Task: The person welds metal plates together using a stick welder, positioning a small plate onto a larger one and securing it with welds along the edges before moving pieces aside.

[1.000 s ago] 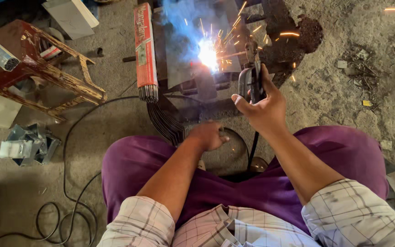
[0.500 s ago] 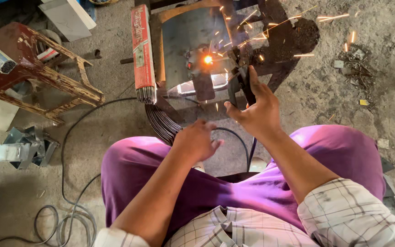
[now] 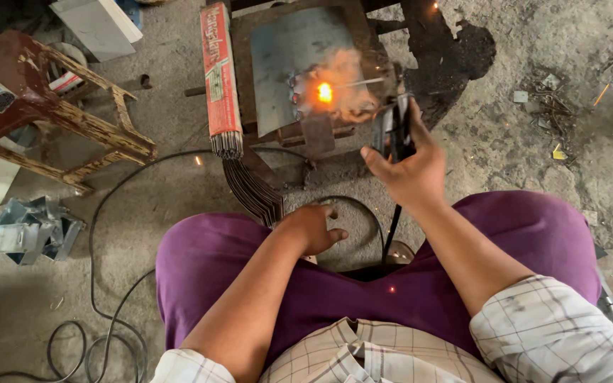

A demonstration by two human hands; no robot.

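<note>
Both hands worked low over the person's lap, and the fingers told most of the story. The right hand had its fingers wrapped tight around a dark electrode holder, the thumb stretched out toward the left along its side. From the holder a thin welding rod ran left to a bright orange glow on a grey metal plate, with pale smoke around the glow. A black cable dropped from under the right hand toward the near side, between the knees.

The left hand lay nearer, its fingers loosely curled and slightly parted; it rested at the inner edge of the left knee and pinched nothing I could make out. Just left and far of it stood a fanned stack of dark curved metal strips on the ground.

The plate leaned on a rusty brown stand in the far middle of the scene. Touching the stand's left side lay a long red packet of welding rods, its open end showing grey rod tips toward the near side. Purple trousers covered both knees, and a checked shirt filled the near edge.

Farther left stood a worn red stool, with a small pile of shiny folded metal pieces nearer. A thin black wire curled over the concrete floor at the near left. Scraps of debris lay well apart at the far right.
</note>
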